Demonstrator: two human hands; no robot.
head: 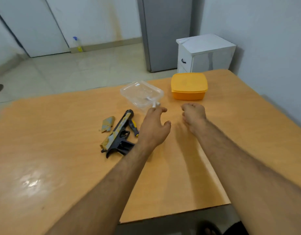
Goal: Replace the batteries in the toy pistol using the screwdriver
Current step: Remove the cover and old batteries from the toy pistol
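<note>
Orange laminate table (61,133) on pale tiled floor, grey fridge (165,31) at 12 o'clock. Toy pistol (116,134) lies at table centre, detached grip cover (107,123) at its 10 o'clock, screwdriver (133,127) at its 2. Left hand (154,126) pinches a white battery (154,104) beside the clear tray (141,94); right hand (193,114) curled, empty. Yellow lidded box (188,86) at 1 o'clock.

toy pistol (118,133) black, yellow-grey camouflage | lidded box (188,86) orange | table (61,133) tan

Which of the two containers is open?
The clear plastic container, lidless, beside the left hand. The orange container behind it has its lid on.
</note>
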